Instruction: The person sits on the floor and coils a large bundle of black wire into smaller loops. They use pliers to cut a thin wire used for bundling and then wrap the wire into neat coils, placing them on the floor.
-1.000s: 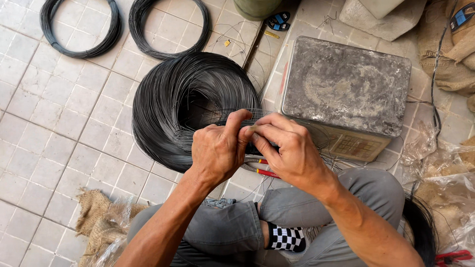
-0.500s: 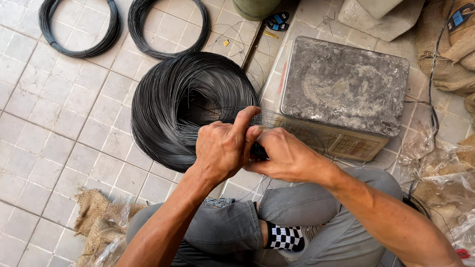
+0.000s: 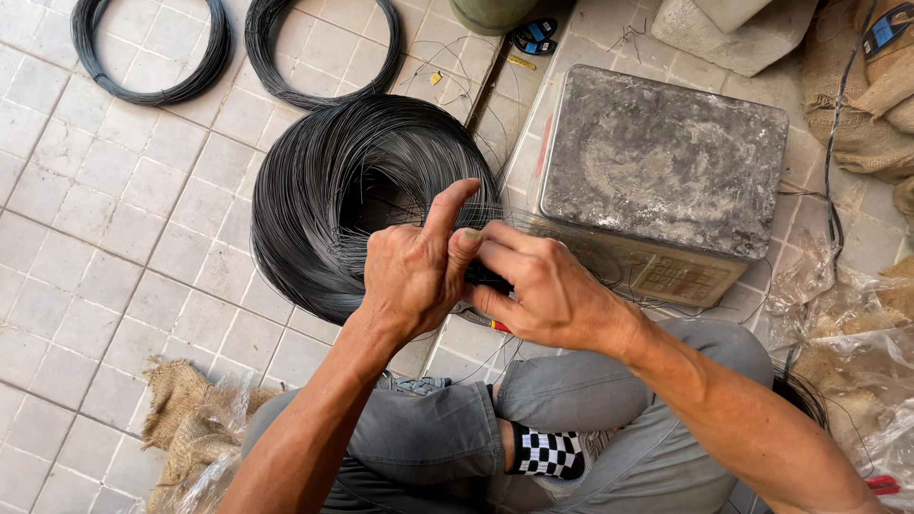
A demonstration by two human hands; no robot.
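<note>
Since a moment ago, both hands are staying pressed together: left hand (image 3: 411, 276) and right hand (image 3: 543, 290) are pinching thin wire, keeping it taut beside the big wire coil (image 3: 352, 200) on the tiled floor (image 3: 114, 238).

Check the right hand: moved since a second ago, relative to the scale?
Yes. The right hand slid slightly left, away from the grey scale, and now presses against the left hand over the big wire coil.
</note>
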